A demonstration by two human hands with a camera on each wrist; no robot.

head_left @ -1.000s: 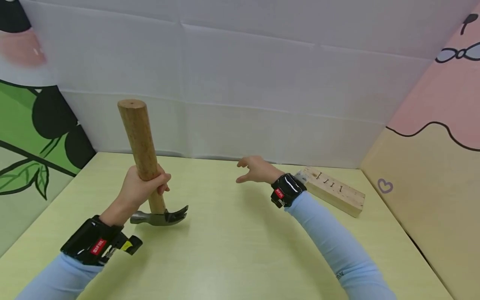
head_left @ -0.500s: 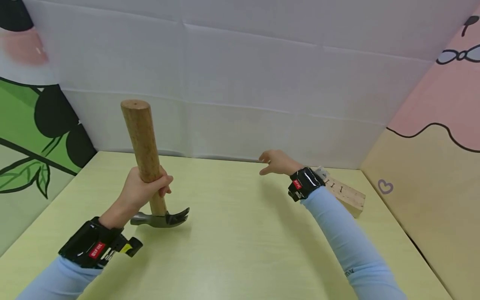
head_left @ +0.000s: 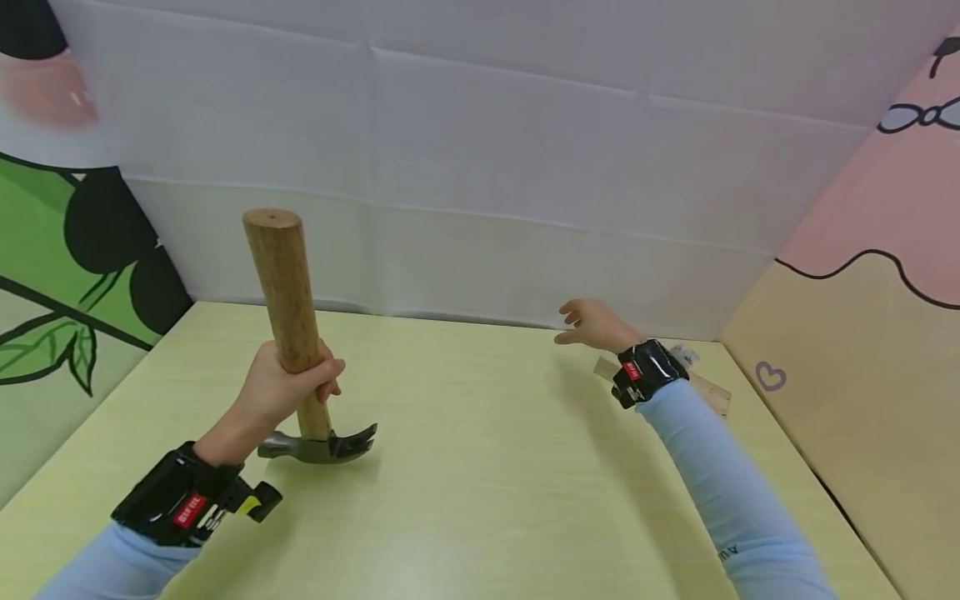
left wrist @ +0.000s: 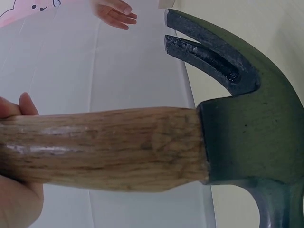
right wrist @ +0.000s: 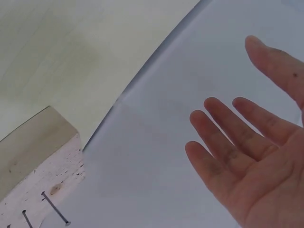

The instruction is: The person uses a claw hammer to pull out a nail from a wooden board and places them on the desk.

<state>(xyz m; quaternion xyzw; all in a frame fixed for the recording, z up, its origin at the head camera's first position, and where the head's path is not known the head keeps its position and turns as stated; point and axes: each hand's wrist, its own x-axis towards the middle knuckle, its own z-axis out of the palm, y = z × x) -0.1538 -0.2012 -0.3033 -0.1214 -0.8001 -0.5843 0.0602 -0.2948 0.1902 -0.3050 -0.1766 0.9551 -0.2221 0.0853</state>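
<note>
My left hand grips the wooden handle of a claw hammer, held upright with its metal head down close over the table. In the left wrist view the dark claw and the lower handle fill the picture. My right hand hovers above the back right of the table with fingers spread and nothing in them; its palm faces the right wrist camera. Behind my right wrist lies a wooden block, mostly hidden in the head view. Several nails stand in it in the right wrist view.
A pale yellow table spreads beneath both hands. A white sheet wall closes the back. Painted panels rise at the left and right. A small clear plastic-looking thing sits by the block.
My right hand has moved to the right over the table and its arm now covers most of the wooden block. The left hand and hammer have stayed nearly in place, slightly lower.
</note>
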